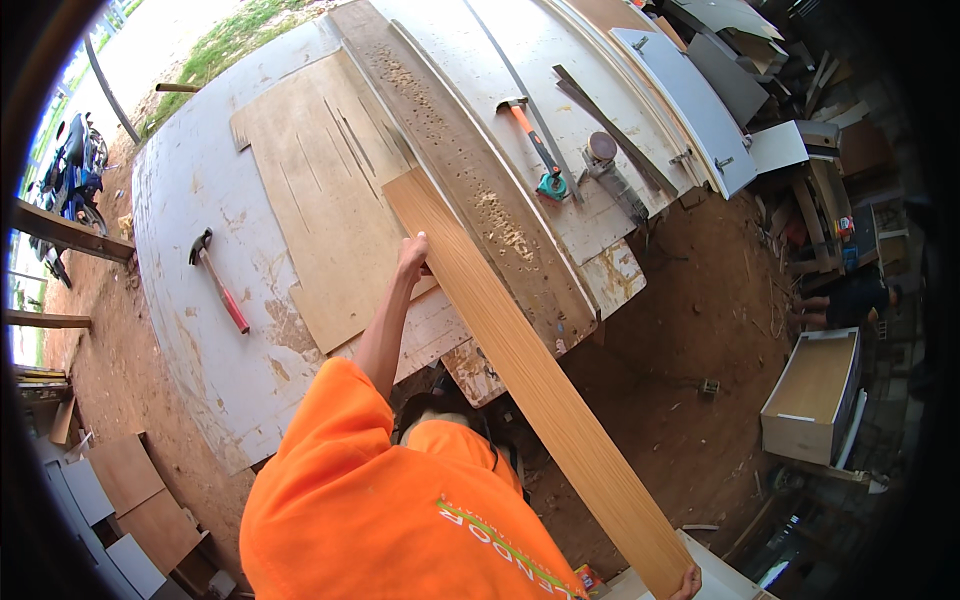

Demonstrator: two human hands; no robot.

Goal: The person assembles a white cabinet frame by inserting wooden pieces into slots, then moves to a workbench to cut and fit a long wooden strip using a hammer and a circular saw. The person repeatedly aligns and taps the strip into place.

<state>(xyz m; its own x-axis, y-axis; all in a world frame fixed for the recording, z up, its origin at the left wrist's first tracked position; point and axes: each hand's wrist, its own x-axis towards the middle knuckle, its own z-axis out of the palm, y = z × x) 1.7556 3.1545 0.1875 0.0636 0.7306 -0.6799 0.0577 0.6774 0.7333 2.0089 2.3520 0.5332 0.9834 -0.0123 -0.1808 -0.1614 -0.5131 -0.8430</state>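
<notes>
A long, narrow wood-grain board [530, 375] runs slantwise across the view, its far end over the worktable and its near end at the lower right. My left hand [412, 256] is closed on the board's left edge near the far end. At the near end, the fingers of my right hand [688, 582] curl round the corner; the rest of that hand is out of the picture. Beneath the far end lies a thin plywood sheet [300, 170] with splits in it. A claw hammer [222, 283] with a red handle rests left of the plywood.
On the worktable [180, 200] lie a brown plank [440, 125] strewn with wood chips, an orange-handled hammer [530, 133], a teal tape measure [551, 186] and a trim router [612, 170]. A drawer box [812, 395] stands on the dirt floor at right, near another person [850, 303].
</notes>
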